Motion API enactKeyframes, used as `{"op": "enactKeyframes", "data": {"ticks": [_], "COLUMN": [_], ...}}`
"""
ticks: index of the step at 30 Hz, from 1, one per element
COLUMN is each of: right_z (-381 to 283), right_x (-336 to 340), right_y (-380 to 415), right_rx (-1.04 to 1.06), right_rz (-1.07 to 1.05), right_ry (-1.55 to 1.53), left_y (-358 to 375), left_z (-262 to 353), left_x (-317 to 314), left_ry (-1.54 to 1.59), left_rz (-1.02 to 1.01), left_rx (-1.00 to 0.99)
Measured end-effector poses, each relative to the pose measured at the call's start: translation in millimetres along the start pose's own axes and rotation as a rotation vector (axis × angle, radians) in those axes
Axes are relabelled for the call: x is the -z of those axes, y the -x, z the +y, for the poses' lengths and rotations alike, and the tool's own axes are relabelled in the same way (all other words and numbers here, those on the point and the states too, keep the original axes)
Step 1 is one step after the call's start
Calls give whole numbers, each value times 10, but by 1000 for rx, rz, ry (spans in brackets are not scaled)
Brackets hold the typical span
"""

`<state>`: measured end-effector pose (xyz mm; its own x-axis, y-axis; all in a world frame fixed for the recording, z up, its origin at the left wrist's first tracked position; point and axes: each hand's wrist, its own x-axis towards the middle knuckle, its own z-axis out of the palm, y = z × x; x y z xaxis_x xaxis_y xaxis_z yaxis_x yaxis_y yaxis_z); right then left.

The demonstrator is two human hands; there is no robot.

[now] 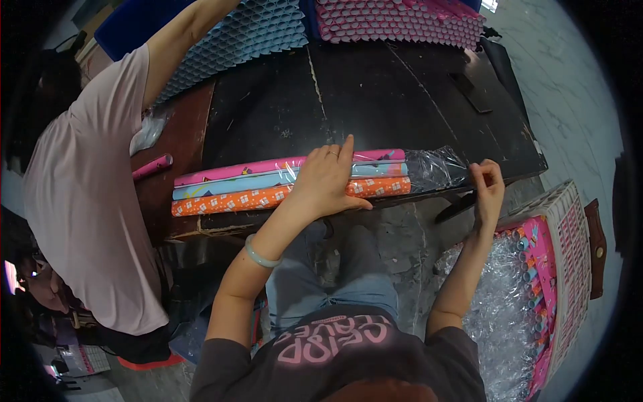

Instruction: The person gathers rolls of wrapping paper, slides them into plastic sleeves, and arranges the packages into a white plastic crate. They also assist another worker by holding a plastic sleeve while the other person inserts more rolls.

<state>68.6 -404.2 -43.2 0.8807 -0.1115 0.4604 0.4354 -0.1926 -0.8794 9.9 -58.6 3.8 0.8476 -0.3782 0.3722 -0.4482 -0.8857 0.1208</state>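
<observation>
Three rolls of wrapping paper lie side by side along the table's front edge: a pink roll (234, 172), a light blue roll (234, 187) and an orange roll (234, 202) with white gift-box prints. Around them is a clear plastic sleeve (439, 167), whose loose, crinkled end sticks out past their right ends. My left hand (327, 177) lies flat across the rolls, palm down, fingers stretched out and thumb apart. At the sleeve's far right end, the fingers of my right hand (489, 184) are pinched together on the plastic.
A co-worker in a pale shirt (94, 167) leans over the table (261, 100) at left. Stacked light blue rolls (248, 33) and pink rolls (402, 23) stand at the back. A dark phone-like object (471, 92) lies right. A white basket (562, 221) holds wrapped rolls.
</observation>
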Motion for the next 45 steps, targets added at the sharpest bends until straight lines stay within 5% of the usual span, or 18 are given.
{"op": "enactKeyframes", "data": {"ticks": [3,6,9,11,15,26,31,35,45], "right_z": [-22,-298,-320,-336,-491,-445,-349,-435,-193], "right_x": [420,372,159,49,8,-81,-333,-593,-727], "right_y": [-33,10,-108,-188,-315,-472,-570,-568,-637], "right_rx": [-192,-253,-258,-234,-253,-507,-658,-629,-722], "right_rz": [76,-82,-447,-603,-513,-874,-1008,-973,-886], "right_ry": [-595,-505,-102,-68,-323,-715,-506,14,-50], "left_y": [-9,-5,-14,-13,1,205,528,601,621], "left_z": [10,3,47,80,73,-210,-512,-517,-556], "left_x": [-25,-27,33,78,44,517,436,445,334], "left_ry": [-5,-37,-41,1,-16,-111,-97,-18,5], "left_rz": [9,28,22,-112,26,56,-59,-29,61], "left_rx": [-6,-31,-40,14,-40,-41,22,28,-7]}}
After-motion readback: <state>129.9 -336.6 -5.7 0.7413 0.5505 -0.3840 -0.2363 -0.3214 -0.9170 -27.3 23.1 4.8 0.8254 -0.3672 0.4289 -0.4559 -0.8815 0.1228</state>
